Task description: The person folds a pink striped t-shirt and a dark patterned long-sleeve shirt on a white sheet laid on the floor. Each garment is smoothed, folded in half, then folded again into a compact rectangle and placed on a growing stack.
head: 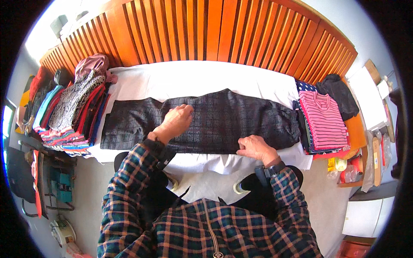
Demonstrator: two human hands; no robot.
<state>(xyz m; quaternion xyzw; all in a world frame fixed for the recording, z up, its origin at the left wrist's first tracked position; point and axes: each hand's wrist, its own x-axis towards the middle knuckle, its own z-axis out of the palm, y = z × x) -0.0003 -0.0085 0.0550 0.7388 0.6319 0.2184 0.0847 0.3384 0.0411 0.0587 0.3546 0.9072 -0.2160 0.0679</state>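
A dark plaid garment, apparently folded lengthwise, lies flat across a white cloth. My left hand is over its left-middle part, fingers bent; whether they pinch the fabric I cannot tell. At the garment's near edge, right of the middle, my right hand has its fingers curled on the fabric and seems to grip that edge. Both wrists wear dark bands below the plaid sleeves.
Stacks of folded clothes stand at the left end of the cloth. Folded clothes topped by a pink striped shirt lie at the right, beside a bunched dark garment. Beyond the cloth rises a slatted wooden headboard.
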